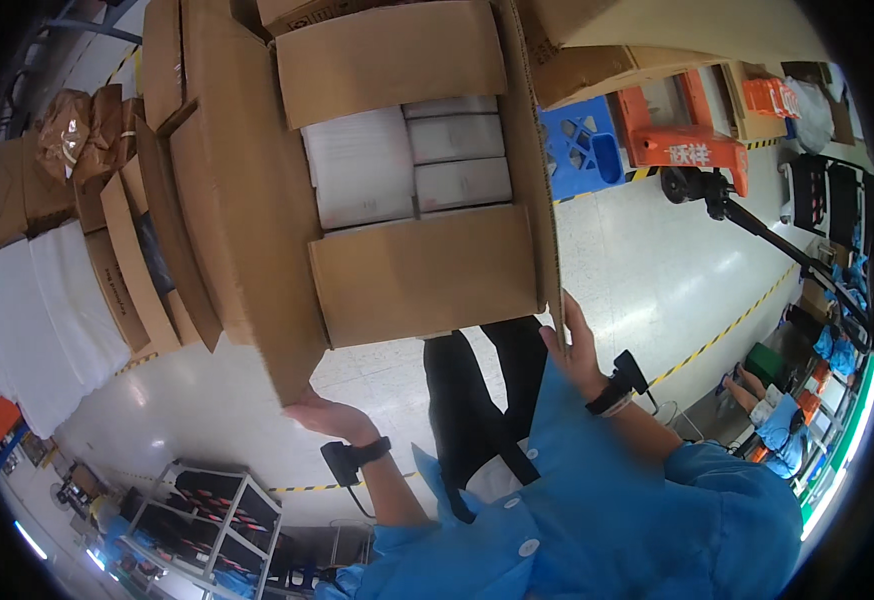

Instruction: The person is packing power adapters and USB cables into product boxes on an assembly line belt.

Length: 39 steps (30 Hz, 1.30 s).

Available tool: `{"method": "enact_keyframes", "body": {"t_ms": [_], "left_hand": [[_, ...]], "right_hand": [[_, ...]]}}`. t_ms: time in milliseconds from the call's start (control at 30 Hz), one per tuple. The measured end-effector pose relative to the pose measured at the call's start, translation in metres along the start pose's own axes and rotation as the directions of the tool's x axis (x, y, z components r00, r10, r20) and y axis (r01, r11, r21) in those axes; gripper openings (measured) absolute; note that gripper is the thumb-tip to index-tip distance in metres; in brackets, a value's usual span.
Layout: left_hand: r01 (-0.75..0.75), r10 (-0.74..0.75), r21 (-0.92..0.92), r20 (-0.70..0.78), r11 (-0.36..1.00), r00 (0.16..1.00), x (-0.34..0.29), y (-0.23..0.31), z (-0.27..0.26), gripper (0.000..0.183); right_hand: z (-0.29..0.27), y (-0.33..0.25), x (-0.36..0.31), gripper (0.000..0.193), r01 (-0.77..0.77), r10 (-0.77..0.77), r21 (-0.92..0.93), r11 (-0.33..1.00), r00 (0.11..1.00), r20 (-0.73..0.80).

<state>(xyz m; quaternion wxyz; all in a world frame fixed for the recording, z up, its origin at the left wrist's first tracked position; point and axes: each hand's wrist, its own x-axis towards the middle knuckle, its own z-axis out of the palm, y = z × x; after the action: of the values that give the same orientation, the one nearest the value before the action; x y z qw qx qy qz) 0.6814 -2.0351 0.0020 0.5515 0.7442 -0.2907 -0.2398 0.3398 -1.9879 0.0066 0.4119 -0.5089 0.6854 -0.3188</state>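
Note:
An open cardboard box (422, 278) stands in front of me, its near and far flaps partly folded in over the opening. Between those flaps show several white packs (362, 165), stacked in two columns. My left hand (335, 416) holds the near corner of the box's wide left flap (232, 180), with its fingers partly hidden behind the cardboard. At the right flap's near edge, my right hand (579, 345) grips the cardboard, thumb on the inner side and fingers outside. Both wrists wear dark straps with small black devices.
To the left are more cartons (117, 265), crumpled brown paper (65, 130) and white sheets (42, 310). A blue crate (582, 145) and an orange barrier (682, 130) stand beyond the box's right side. A black pole (777, 240) crosses at right; a metal rack (212, 525) stands lower left.

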Motion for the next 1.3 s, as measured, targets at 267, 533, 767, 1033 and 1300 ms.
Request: {"method": "enact_keyframes", "body": {"t_ms": [267,533,767,1033,1300], "left_hand": [[0.142,-0.208,-0.402,-0.125,0.905,0.97,0.023,0.013,-0.003,0.059],[-0.535,-0.22,0.6,0.762,0.595,0.609,-0.063,-0.022,0.002,0.066],[-0.532,-0.203,0.654,0.713,0.538,0.671,-0.055,-0.031,0.041,0.074],[-0.544,-0.175,0.631,0.727,0.553,0.664,-0.053,-0.036,0.036,0.085],[-0.409,-0.144,0.408,0.83,0.816,0.539,-0.03,-0.043,0.007,0.058]], "right_hand": [[0.011,0.002,-0.004,0.075,0.016,-0.013,-0.128,0.992,1.0,0.027],[0.031,-0.016,0.02,0.091,0.113,0.183,-0.654,0.748,0.912,0.367],[0.041,0.006,0.026,0.095,0.145,0.214,-0.726,0.672,0.901,0.378],[0.043,0.005,0.037,0.106,0.25,0.19,-0.754,0.607,0.876,0.444],[0.035,0.035,0.044,0.12,0.357,0.392,-0.854,0.38,0.774,0.497]]}}
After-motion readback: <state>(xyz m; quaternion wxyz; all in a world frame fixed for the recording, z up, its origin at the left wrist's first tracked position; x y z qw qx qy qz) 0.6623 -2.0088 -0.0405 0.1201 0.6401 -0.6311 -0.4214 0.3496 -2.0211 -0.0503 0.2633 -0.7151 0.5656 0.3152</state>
